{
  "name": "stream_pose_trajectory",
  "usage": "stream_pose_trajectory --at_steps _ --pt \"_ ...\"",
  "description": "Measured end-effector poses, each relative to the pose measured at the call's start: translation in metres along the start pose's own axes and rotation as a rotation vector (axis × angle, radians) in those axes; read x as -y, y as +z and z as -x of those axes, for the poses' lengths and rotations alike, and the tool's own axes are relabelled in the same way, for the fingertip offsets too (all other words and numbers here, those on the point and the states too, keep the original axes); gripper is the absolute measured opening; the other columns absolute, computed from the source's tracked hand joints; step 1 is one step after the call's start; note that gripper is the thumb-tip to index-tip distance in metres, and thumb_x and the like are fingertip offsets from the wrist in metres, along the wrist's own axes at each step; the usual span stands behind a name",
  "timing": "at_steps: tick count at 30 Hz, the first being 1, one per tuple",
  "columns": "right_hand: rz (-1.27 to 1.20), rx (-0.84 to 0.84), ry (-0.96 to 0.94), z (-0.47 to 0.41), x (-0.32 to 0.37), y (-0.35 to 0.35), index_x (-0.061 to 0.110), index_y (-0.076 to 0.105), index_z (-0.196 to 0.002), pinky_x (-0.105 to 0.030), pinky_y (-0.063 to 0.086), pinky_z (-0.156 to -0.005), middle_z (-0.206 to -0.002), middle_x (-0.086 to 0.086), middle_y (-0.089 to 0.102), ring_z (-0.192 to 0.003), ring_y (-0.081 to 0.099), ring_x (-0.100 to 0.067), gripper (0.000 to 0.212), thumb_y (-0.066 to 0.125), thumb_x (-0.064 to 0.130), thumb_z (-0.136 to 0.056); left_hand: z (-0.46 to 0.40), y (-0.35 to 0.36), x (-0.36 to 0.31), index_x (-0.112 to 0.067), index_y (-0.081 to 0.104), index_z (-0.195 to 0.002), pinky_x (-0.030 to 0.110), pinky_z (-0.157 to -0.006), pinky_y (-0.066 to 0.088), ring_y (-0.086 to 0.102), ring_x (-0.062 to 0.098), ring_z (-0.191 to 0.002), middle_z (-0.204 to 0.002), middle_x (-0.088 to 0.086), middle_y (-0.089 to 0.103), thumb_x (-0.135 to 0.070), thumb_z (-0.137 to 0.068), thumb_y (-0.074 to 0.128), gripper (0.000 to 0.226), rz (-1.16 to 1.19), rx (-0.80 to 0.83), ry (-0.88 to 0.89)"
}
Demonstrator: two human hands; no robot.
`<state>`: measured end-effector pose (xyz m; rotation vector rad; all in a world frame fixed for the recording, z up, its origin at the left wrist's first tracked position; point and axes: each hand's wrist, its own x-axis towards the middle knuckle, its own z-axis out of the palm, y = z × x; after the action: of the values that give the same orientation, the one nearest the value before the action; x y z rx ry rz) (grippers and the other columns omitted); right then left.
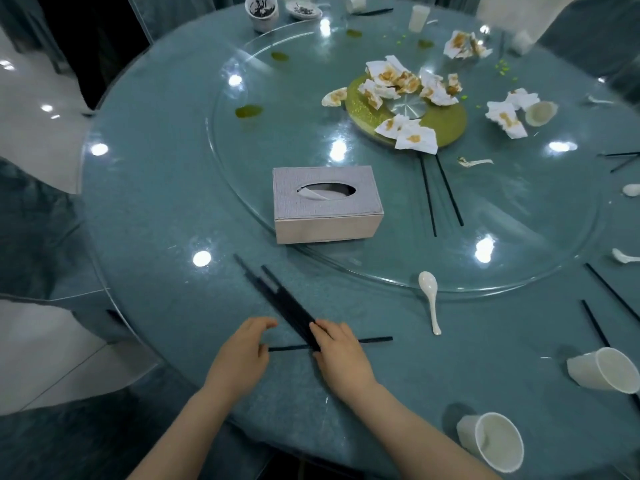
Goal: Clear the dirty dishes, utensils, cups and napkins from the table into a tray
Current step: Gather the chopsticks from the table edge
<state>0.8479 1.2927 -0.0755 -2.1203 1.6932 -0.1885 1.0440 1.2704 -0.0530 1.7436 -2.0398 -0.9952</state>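
Observation:
My right hand grips a bundle of black chopsticks that slants up and to the left over the round teal table. Beside it, my left hand hovers with its fingers loosely curled and holds nothing. One loose black chopstick lies flat under both hands. A white spoon lies to the right. Two white paper cups lie tipped at the near right. Stained napkins are heaped on a green plate on the glass turntable.
A grey tissue box sits at the turntable's near edge. Two chopsticks lie on the glass. More chopsticks, spoons and cups ring the right side. A dirty bowl and saucer stand at the far edge.

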Motion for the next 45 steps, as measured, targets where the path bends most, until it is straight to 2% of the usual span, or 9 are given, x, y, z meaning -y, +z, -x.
stream_pose_trajectory --at_steps 3,6,11,16,21,28,31,38,45 --pt "0.065 -0.069 -0.154 0.001 0.003 -0.004 0.009 0.07 -0.108 -0.023 0.053 -0.079 -0.101 -0.003 0.068 -0.084 0.065 -0.022 0.045 0.076 0.004 -0.064 -0.002 0.009 -0.004 -0.02 0.034 -0.144 0.018 -0.111 0.019 0.028 0.012 -0.138 -0.151 -0.003 0.029 -0.014 -0.087 0.057 0.061 -0.159 0.088 0.139" --pt "0.09 0.012 -0.134 0.0 0.009 -0.002 0.006 0.058 -0.121 -0.032 0.045 -0.094 -0.113 -0.009 0.06 -0.101 0.057 -0.027 0.041 0.063 0.012 -0.08 -0.004 0.026 -0.008 -0.02 0.015 -0.151 0.033 -0.118 -0.001 0.003 0.016 -0.147 -0.159 -0.004 0.008 -0.041 -0.087 0.058 0.08 -0.452 0.252 0.235" --pt "0.18 0.102 0.085 0.003 0.013 0.002 0.01 0.045 -0.119 -0.034 0.034 -0.096 -0.121 -0.011 0.047 -0.112 0.043 -0.028 0.03 0.047 0.017 -0.091 -0.005 0.032 -0.013 -0.013 0.068 -0.097 0.028 -0.079 0.054 0.064 0.022 -0.085 -0.093 0.002 0.063 -0.021 -0.055 0.087 0.046 -0.535 0.077 0.427" --pt "0.245 0.143 0.162 0.005 0.016 -0.003 0.006 0.048 -0.117 -0.037 0.039 -0.092 -0.119 -0.015 0.049 -0.111 0.045 -0.032 0.038 0.056 0.018 -0.082 -0.004 0.029 -0.025 -0.017 0.064 -0.068 0.022 -0.05 0.047 0.056 0.018 -0.057 -0.067 -0.001 0.057 -0.014 -0.066 0.054 0.011 -0.68 -0.009 0.54" --pt "0.338 0.043 0.142 0.017 0.023 -0.009 0.02 0.063 -0.065 -0.021 0.046 -0.049 -0.066 0.004 0.059 -0.057 0.058 -0.012 0.036 0.085 0.027 -0.038 0.002 0.027 -0.028 -0.017 0.062 -0.064 0.023 -0.046 0.046 0.056 0.017 -0.054 -0.063 -0.001 0.055 -0.011 -0.061 0.046 0.018 -0.718 0.032 0.509" --pt "0.254 0.175 0.164 0.017 0.018 -0.003 0.005 0.047 -0.117 -0.038 0.037 -0.091 -0.121 -0.015 0.048 -0.112 0.044 -0.032 0.033 0.048 0.015 -0.085 0.003 0.022 -0.031 -0.017 0.06 -0.056 0.021 -0.045 0.042 0.054 0.015 -0.048 -0.055 -0.003 0.054 -0.013 -0.061 0.045 0.016 -0.77 0.073 0.483" --pt "0.265 0.173 0.169 0.02 0.019 -0.001 0.007 0.045 -0.117 -0.039 0.038 -0.091 -0.121 -0.014 0.046 -0.113 0.043 -0.031 0.028 0.041 0.012 -0.089 0.005 0.022 -0.03 -0.018 0.061 -0.055 0.02 -0.047 0.043 0.055 0.014 -0.047 -0.055 -0.004 0.055 -0.018 -0.042 0.082 0.025 -0.782 0.129 0.471" --pt "0.365 0.123 0.106 0.033 0.031 -0.01 0.022 0.061 -0.064 -0.02 0.044 -0.048 -0.063 0.006 0.06 -0.057 0.06 -0.011 0.033 0.082 0.035 -0.042 0.009 0.022 -0.032 -0.021 0.06 -0.052 0.017 -0.046 0.044 0.056 0.011 -0.045 -0.053 -0.006 0.054 -0.017 -0.024 0.09 0.041 -0.725 0.138 0.452" --pt "0.453 0.029 0.117 0.035 0.026 -0.036 0.024 0.058 -0.056 -0.018 0.038 -0.044 -0.05 0.008 0.055 -0.044 0.055 -0.009 0.04 0.081 0.045 -0.031 0.001 0.021 -0.046 -0.02 0.06 -0.064 0.017 -0.045 0.042 0.058 0.012 -0.044 -0.05 -0.005 0.057 -0.016 -0.035 0.087 0.039 -0.716 0.128 0.547"
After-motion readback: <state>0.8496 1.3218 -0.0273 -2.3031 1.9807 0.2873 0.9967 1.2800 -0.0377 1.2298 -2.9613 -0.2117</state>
